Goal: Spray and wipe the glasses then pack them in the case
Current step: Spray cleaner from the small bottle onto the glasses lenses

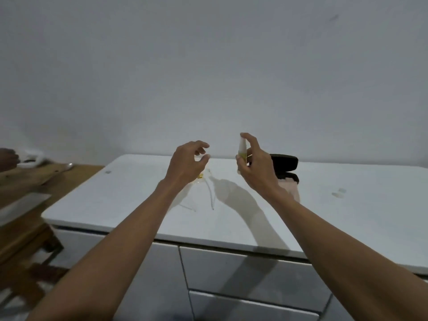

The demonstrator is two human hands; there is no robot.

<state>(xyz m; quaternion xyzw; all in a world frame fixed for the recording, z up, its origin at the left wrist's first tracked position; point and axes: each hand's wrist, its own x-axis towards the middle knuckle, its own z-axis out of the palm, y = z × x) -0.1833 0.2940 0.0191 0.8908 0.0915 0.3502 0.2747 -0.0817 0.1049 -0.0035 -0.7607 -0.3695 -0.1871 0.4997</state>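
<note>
My right hand grips small white spray bottle upright, index on top. My left hand pinches clear-framed glasses above white countertop.

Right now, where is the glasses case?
In the head view the black glasses case lies open on the white cabinet top near the wall, right of centre, just behind the right hand holding the spray bottle.
</note>
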